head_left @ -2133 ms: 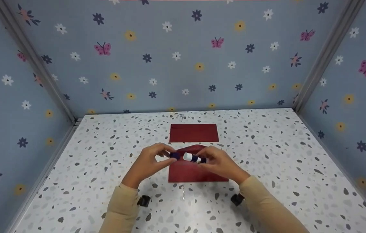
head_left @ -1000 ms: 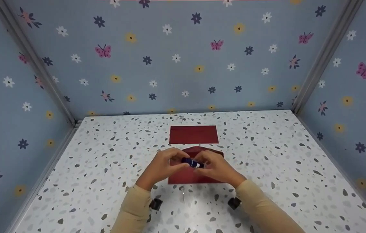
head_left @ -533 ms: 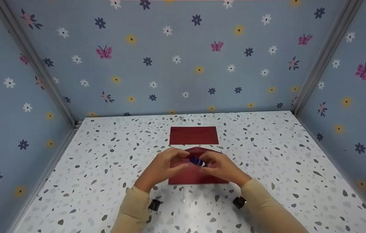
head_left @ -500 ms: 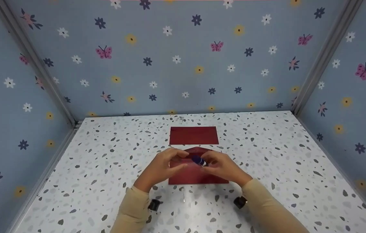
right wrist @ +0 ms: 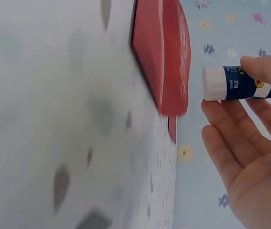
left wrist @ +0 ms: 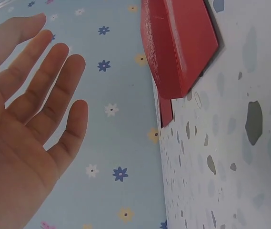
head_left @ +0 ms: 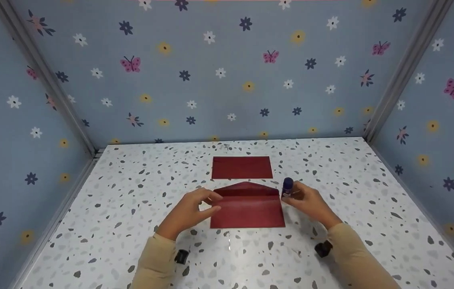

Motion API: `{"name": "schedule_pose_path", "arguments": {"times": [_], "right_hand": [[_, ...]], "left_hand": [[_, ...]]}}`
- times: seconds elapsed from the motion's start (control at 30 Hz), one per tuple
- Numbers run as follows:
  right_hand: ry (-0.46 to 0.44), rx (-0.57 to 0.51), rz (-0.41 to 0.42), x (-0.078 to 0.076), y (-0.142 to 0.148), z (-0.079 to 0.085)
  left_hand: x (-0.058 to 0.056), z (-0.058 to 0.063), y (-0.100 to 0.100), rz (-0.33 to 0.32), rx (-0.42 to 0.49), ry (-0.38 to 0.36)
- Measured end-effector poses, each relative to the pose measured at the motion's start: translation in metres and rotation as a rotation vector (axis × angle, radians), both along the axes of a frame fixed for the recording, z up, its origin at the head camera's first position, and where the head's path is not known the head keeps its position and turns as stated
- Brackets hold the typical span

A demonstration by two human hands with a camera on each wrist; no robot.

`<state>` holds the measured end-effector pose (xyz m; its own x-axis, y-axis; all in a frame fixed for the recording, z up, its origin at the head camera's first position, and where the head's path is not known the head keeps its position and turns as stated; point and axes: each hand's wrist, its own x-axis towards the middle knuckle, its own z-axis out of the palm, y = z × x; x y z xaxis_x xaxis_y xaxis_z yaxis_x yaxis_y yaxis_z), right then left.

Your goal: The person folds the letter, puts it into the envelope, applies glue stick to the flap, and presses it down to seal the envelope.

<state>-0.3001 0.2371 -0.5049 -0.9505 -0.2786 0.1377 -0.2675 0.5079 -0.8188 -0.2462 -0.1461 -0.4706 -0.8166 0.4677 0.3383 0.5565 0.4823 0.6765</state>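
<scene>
My right hand (head_left: 310, 202) pinches a glue stick (head_left: 287, 186) upright, just right of the red envelope (head_left: 247, 212). Its dark blue cap is on top; in the right wrist view, the white end of the glue stick (right wrist: 215, 84) and part of the label show between thumb and fingers. On the table the envelope lies with its pointed flap (head_left: 247, 188) raised on the far side. A pale speckled streak runs along that flap in the left wrist view. Empty, with fingers relaxed and apart, my left hand (head_left: 189, 210) hovers by the envelope's left edge.
A flat dark red rectangle (head_left: 242, 167) lies behind the envelope on the white speckled table (head_left: 150, 172). Blue flowered panels (head_left: 227, 92) stand along the back and both sides. A black wrist camera (head_left: 181, 256) sits under my left sleeve, another (head_left: 323, 249) under the right.
The cap, earlier apart in my left hand, went onto the glue stick over the envelope. My left hand let go and drew back left; my right carried the stick rightward and turned it upright.
</scene>
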Motion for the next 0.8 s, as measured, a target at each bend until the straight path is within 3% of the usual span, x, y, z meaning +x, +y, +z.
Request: {"name": "schedule_pose_path", "arguments": {"times": [0.23,0.53,0.8], "right_hand": [[-0.056,0.098,-0.131,-0.006,0.044,0.000],[-0.097,0.159,-0.195,-0.009,0.080,-0.003],[-0.125,0.174,-0.202,-0.011,0.088,-0.009]], "left_hand": [[0.001,-0.002,-0.007,0.006,0.007,-0.037],[0.001,-0.003,-0.013,0.019,0.003,-0.062],[0.003,-0.004,-0.016,0.046,-0.012,-0.077]]}}
